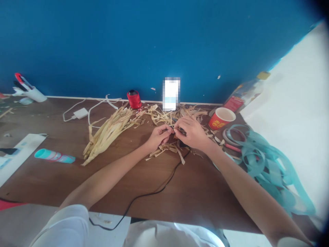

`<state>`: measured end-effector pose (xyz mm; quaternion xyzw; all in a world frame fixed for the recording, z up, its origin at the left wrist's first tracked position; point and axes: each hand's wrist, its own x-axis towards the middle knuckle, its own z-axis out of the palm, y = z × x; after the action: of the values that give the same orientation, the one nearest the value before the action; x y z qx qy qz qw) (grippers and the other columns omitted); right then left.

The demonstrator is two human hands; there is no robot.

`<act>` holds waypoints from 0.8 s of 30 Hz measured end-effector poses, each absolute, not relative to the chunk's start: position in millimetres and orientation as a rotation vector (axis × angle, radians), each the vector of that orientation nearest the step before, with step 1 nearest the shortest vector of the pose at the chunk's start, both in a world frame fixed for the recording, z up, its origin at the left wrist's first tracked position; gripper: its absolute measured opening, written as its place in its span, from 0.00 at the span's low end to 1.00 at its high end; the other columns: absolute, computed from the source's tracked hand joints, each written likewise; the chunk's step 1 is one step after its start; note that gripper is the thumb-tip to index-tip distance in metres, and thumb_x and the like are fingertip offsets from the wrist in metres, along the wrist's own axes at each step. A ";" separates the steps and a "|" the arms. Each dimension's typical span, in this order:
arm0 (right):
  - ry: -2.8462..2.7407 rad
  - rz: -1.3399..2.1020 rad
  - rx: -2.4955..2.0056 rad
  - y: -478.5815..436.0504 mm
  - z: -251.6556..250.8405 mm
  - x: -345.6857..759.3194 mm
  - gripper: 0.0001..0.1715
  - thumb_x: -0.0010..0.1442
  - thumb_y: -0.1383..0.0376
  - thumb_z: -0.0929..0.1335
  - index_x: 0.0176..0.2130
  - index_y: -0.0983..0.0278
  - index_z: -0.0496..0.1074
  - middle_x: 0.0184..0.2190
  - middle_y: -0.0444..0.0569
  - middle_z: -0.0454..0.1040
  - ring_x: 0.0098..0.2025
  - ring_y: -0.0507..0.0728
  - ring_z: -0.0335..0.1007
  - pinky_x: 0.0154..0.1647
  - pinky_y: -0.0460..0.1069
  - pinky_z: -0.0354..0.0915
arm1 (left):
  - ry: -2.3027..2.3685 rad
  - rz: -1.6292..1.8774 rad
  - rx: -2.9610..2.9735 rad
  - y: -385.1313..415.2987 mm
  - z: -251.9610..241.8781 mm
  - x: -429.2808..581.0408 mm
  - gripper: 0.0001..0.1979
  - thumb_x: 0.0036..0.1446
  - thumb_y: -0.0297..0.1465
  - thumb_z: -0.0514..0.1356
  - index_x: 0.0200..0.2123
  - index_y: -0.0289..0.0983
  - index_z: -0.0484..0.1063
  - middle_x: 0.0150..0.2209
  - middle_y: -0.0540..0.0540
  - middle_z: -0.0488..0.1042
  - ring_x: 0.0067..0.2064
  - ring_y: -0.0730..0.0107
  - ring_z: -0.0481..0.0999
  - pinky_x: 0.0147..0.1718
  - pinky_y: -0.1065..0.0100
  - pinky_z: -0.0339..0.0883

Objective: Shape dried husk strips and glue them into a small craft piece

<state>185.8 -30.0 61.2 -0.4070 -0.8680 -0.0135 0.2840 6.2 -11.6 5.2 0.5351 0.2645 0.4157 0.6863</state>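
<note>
- Teal tube (55, 156) lies near counter (154, 178) left edge.
- Straw bundle (109, 132) left of centre.
- Left hand (158, 136) and right hand (191, 132), fingertips meeting, pinch a straw strip (172, 129) mid-counter, toward back edge.
- Red cup (221, 118) near right edge.

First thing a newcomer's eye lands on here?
The two hands, left hand and right hand, meet at table centre, pinching a small dry strip between them. Left of them lies a bundle of pale straw strips; at the right edge, a tangle of teal tape, with a red cup behind it.
</note>
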 end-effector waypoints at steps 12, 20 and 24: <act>-2.371 -0.124 -1.101 -32.1 73.4 194.1 0.08 0.62 0.65 0.63 0.42 0.63 0.70 0.41 0.51 0.76 0.46 0.60 0.67 0.46 0.54 0.56 | 0.620 0.929 1.208 -11.2 5.8 5.8 0.15 0.55 0.42 0.61 0.33 0.34 0.67 0.13 0.58 0.58 0.14 0.84 0.52 0.15 0.77 0.44; -2.414 -0.119 -1.097 -31.9 70.4 189.8 0.10 0.63 0.67 0.61 0.35 0.63 0.72 0.37 0.49 0.77 0.43 0.58 0.69 0.45 0.53 0.54 | 0.615 0.913 1.230 -12.2 9.3 5.5 0.14 0.55 0.41 0.60 0.31 0.34 0.67 0.14 0.57 0.59 0.14 0.84 0.53 0.15 0.77 0.44; -2.428 -0.158 -1.092 -33.0 70.9 189.1 0.12 0.63 0.67 0.61 0.34 0.63 0.72 0.33 0.48 0.77 0.42 0.57 0.69 0.44 0.53 0.53 | 0.617 0.912 1.254 -12.6 9.3 6.1 0.14 0.55 0.41 0.60 0.31 0.35 0.66 0.13 0.57 0.59 0.14 0.83 0.53 0.15 0.77 0.45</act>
<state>189.1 -33.0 70.9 -0.3981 -0.8849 -0.0577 0.2349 6.1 -12.6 9.3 0.5567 0.2740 0.4050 0.6715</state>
